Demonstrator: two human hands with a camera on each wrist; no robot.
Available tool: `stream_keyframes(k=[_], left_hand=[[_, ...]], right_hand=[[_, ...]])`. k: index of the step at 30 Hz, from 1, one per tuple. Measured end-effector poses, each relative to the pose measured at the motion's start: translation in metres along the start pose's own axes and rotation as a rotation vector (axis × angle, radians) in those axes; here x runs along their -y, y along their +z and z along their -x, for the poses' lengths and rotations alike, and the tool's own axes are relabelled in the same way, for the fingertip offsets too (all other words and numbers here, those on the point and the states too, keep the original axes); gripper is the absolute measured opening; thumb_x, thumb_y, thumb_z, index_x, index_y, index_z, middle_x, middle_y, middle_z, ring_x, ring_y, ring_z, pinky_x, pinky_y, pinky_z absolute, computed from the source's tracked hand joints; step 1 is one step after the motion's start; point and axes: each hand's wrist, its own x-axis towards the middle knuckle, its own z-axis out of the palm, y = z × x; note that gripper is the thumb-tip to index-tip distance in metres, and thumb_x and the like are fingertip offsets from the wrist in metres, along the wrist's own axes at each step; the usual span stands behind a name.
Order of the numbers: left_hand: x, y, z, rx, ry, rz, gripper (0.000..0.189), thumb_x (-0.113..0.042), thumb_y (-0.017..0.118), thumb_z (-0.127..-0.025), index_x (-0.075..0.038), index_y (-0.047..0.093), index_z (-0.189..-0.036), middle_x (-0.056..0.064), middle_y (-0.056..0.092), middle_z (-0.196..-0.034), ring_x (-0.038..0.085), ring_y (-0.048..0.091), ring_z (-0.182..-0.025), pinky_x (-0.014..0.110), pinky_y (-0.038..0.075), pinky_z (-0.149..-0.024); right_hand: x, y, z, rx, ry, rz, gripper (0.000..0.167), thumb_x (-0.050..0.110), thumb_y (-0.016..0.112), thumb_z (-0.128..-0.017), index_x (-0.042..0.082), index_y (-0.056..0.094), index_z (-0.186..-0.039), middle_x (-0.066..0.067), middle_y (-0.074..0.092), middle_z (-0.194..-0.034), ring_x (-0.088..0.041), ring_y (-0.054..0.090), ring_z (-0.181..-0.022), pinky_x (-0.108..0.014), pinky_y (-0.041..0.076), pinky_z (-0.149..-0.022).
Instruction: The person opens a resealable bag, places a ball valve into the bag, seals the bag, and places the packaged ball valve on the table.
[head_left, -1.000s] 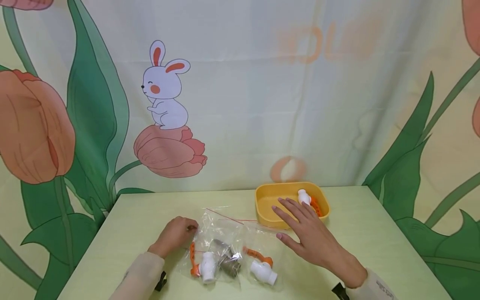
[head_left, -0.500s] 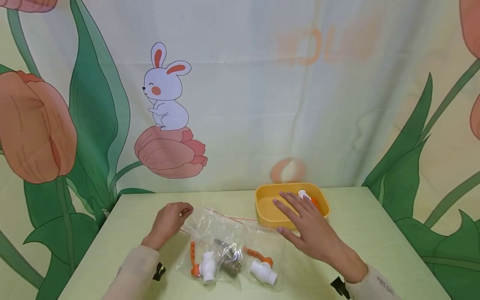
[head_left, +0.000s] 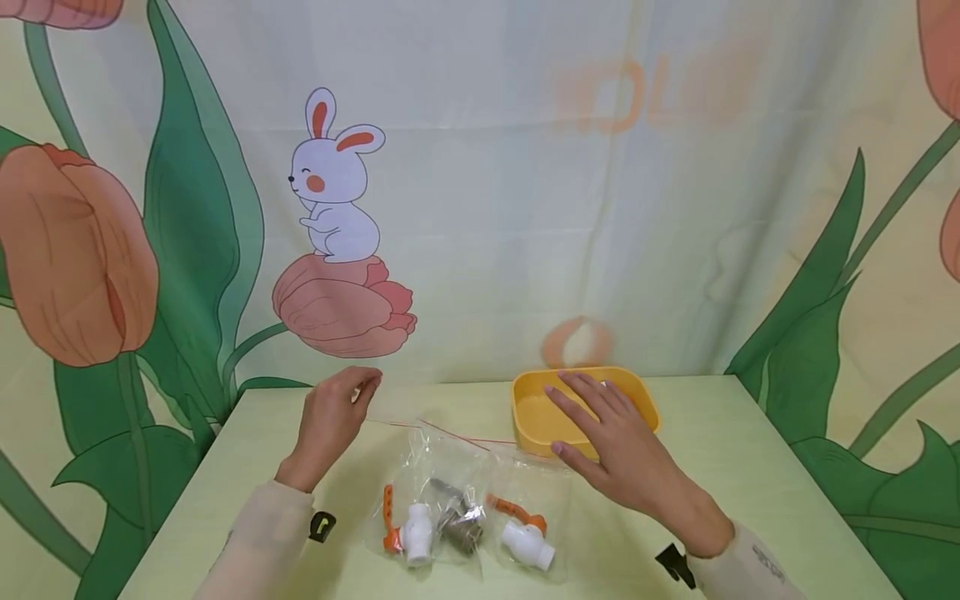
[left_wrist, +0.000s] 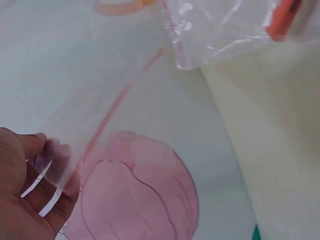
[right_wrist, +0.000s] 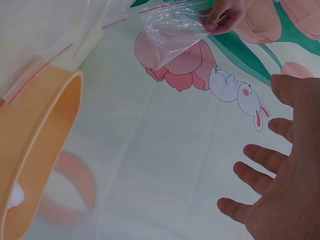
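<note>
My left hand (head_left: 330,421) pinches a clear zip bag (left_wrist: 75,117) with a red seal line, raised above the far left of the table. Nothing shows inside the part of this bag in view. Below it lie a white ball valve (head_left: 417,535) with an orange handle and a grey fitting (head_left: 461,530), both in clear plastic. A second white ball valve (head_left: 527,545) lies in a bag (head_left: 557,500) at the right. My right hand (head_left: 626,450), fingers spread, hovers over the yellow bin (head_left: 527,421) and holds nothing.
Inside the bin is a white piece (right_wrist: 16,195), mostly hidden by my right hand in the head view. A curtain (head_left: 480,250) printed with tulips and a rabbit hangs behind the table (head_left: 705,467). Straps with black clips sit at both wrists.
My left hand has risen and moved away from me, lifting the bag's red seal line with it. The right hand has barely moved over the bin. The bagged valves have stayed nearly in place.
</note>
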Motion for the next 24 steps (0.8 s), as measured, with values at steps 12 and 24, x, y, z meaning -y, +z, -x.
stream_keyframes(k=[12,24], left_hand=[[-0.046,-0.021,-0.014,-0.195,0.098,0.125,0.014,-0.009,0.071,-0.089,-0.007,0.074,-0.102,0.008,0.074,-0.091,0.020,0.068,-0.076,0.037,0.058,-0.063],[-0.078,-0.022,-0.023,-0.394,0.119,0.309,0.014,-0.007,0.071,-0.089,-0.005,0.074,-0.102,0.008,0.074,-0.084,0.019,0.070,-0.074,0.023,0.056,-0.063]], right_hand=[[0.007,-0.008,-0.013,-0.073,-0.030,-0.021,0.066,0.041,0.061,-0.094,0.022,0.036,-0.153,-0.004,0.035,-0.158,-0.028,0.034,-0.145,-0.056,0.024,-0.118],[0.015,-0.011,-0.024,-0.158,-0.039,-0.072,0.069,0.041,0.064,-0.093,0.018,0.037,-0.152,-0.008,0.039,-0.155,-0.030,0.038,-0.143,-0.054,0.034,-0.113]])
